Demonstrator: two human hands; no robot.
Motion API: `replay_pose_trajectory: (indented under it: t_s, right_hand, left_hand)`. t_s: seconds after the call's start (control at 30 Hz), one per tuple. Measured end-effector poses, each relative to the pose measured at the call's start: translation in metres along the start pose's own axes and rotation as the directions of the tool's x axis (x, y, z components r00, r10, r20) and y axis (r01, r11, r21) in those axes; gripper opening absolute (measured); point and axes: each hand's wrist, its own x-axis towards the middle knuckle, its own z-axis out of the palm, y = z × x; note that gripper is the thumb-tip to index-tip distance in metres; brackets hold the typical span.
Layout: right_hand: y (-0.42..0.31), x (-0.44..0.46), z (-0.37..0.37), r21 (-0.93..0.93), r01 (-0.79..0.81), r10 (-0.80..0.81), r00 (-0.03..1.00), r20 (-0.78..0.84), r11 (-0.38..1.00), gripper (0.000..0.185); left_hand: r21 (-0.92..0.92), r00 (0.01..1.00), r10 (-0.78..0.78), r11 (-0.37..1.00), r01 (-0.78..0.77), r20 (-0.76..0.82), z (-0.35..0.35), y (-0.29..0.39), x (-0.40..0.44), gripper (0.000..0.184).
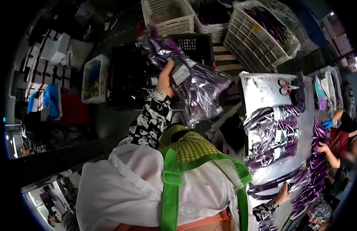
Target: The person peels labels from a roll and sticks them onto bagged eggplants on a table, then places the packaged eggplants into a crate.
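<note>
My left hand (166, 80) is closed around clear plastic bags of long purple eggplants (199, 90), with a pale label beside the fingers. It holds them up in front of a black crate (122, 82), partly over its rim. On the metal table (259, 90) to the right, my right hand (281, 195) grips another bagged eggplant pack (300, 181) with a white label. Several more bagged packs (276, 134) lie in a row on that table. Red-handled scissors (285, 86) rest near its far end.
White plastic crates (249, 36) of eggplants stand at the back on wooden pallets (226, 57). A smaller white crate (95, 79) sits left of the black one. Loose eggplants (315, 169) cover the table's right side, where a co-worker's hands (323, 147) touch them.
</note>
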Motion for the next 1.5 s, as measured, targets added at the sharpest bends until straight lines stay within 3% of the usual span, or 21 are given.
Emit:
replay_pose_trajectory:
  t_s: [0.13, 0.23, 0.27, 0.33, 0.47, 0.6, 0.67, 0.7, 0.77, 0.8, 0.87, 1.0, 1.07, 1.13, 1.27, 1.3, 1.33, 1.37, 1.4, 1.47, 1.5]
  right_hand:
    - [-0.109, -0.057, 0.039, 0.045, 0.215, -0.220, 0.959, 0.179, 0.975, 0.030]
    - [-0.177, -0.080, 0.096, -0.120, 0.443, -0.349, 0.822, 0.450, 0.889, 0.023]
    - [-0.199, -0.100, 0.131, 0.044, 0.479, -0.443, 0.766, 0.466, 0.876, 0.022]
    - [-0.245, -0.123, 0.190, -0.248, 0.448, -0.214, 0.754, 0.621, 0.859, 0.025]
    - [-0.300, -0.185, 0.326, 0.114, 0.817, -0.463, 0.200, 0.863, 0.565, 0.034]
    - [-0.346, -0.264, 0.449, 0.373, 0.902, -0.341, -0.289, 0.895, 0.216, 0.041]
    - [-0.343, -0.301, 0.511, 0.547, 0.824, -0.359, -0.470, 0.806, 0.149, 0.045]
    - [-0.343, -0.321, 0.540, 0.590, 0.802, -0.334, -0.533, 0.777, 0.094, 0.047]
    - [-0.323, -0.362, 0.595, 0.527, 0.850, -0.337, -0.488, 0.805, 0.028, 0.049]
    - [-0.314, -0.383, 0.612, 0.413, 0.911, -0.425, -0.368, 0.827, 0.015, 0.058]
    - [-0.286, -0.397, 0.630, 0.381, 0.914, -0.689, -0.366, 0.625, -0.139, 0.070]
    - [-0.263, -0.412, 0.584, 0.423, 0.890, -0.562, -0.265, 0.784, 0.171, 0.076]
    - [-0.243, -0.399, 0.539, 0.385, 0.805, -0.393, -0.207, 0.896, 0.452, 0.068]
    - [-0.253, -0.359, 0.477, 0.301, 0.794, -0.296, -0.159, 0.942, 0.529, 0.062]
    - [-0.211, -0.284, 0.399, 0.305, 0.671, -0.649, 0.345, 0.678, 0.676, 0.061]
    - [-0.213, -0.257, 0.375, 0.224, 0.663, -0.618, 0.447, 0.647, 0.714, 0.061]
    - [-0.202, -0.235, 0.355, 0.167, 0.687, -0.676, 0.588, 0.444, 0.707, 0.052]
    - [-0.216, -0.211, 0.322, 0.046, 0.481, -0.433, 0.738, 0.518, 0.875, 0.053]
    - [-0.172, -0.188, 0.320, -0.033, 0.601, -0.574, 0.777, 0.258, 0.798, 0.055]
    - [-0.157, -0.128, 0.269, -0.251, 0.412, -0.361, 0.905, 0.227, 0.876, 0.059]
    - [-0.128, -0.092, 0.251, -0.372, 0.470, -0.468, 0.878, 0.103, 0.800, 0.063]
  left_hand:
    - [-0.138, 0.965, 0.139, 0.975, -0.173, -0.223, -0.100, 0.042, 0.054, 0.031]
    - [-0.244, 0.938, 0.000, 0.966, -0.090, -0.346, -0.151, 0.035, 0.068, 0.038]
    - [-0.290, 0.940, -0.033, 0.954, -0.071, -0.339, -0.172, 0.036, 0.075, 0.040]
    - [-0.313, 0.855, -0.172, 0.950, 0.012, -0.489, -0.213, 0.028, 0.088, 0.045]
    - [-0.174, 0.665, -0.266, 0.964, 0.202, -0.698, -0.344, -0.035, 0.112, 0.037]
    - [-0.220, 0.468, -0.309, 0.947, 0.235, -0.828, -0.365, -0.054, 0.083, 0.032]
    - [-0.214, 0.254, -0.300, 0.924, 0.317, -0.919, -0.398, -0.052, 0.088, 0.030]
    - [0.402, 0.507, 0.080, 0.718, 0.568, -0.858, -0.361, -0.053, 0.057, 0.026]
    - [0.563, 0.618, 0.107, 0.555, 0.613, -0.779, -0.341, -0.056, 0.047, 0.025]
    - [0.464, 0.595, 0.014, 0.642, 0.610, -0.803, -0.340, -0.059, 0.047, 0.024]
    - [0.264, 0.555, -0.159, 0.752, 0.604, -0.817, -0.336, -0.064, 0.045, 0.024]
    - [0.413, 0.670, -0.176, 0.667, 0.620, -0.721, -0.328, -0.047, 0.036, 0.022]
    - [0.659, 0.824, -0.210, 0.511, 0.551, -0.526, -0.316, -0.022, 0.024, 0.021]
    - [0.810, 0.884, -0.367, 0.397, 0.432, -0.291, -0.269, 0.007, 0.007, 0.020]
    - [0.993, 0.846, -0.528, 0.119, -0.016, 0.077, -0.197, 0.059, 0.011, 0.019]
    - [0.982, 0.819, -0.569, 0.186, 0.044, 0.071, -0.193, 0.060, 0.016, 0.019]
    - [0.702, 0.781, -0.618, 0.517, 0.490, -0.089, -0.226, 0.046, 0.036, 0.026]
    - [0.141, 0.674, -0.713, 0.660, 0.738, -0.195, -0.240, 0.035, 0.049, 0.033]
    - [0.151, 0.666, -0.724, 0.648, 0.746, -0.183, -0.209, 0.027, 0.049, 0.033]
    - [0.575, 0.928, -0.331, 0.731, 0.367, -0.170, -0.089, 0.018, 0.012, 0.043]
    - [0.675, 0.938, -0.319, 0.664, 0.322, -0.133, -0.063, 0.008, 0.011, 0.047]
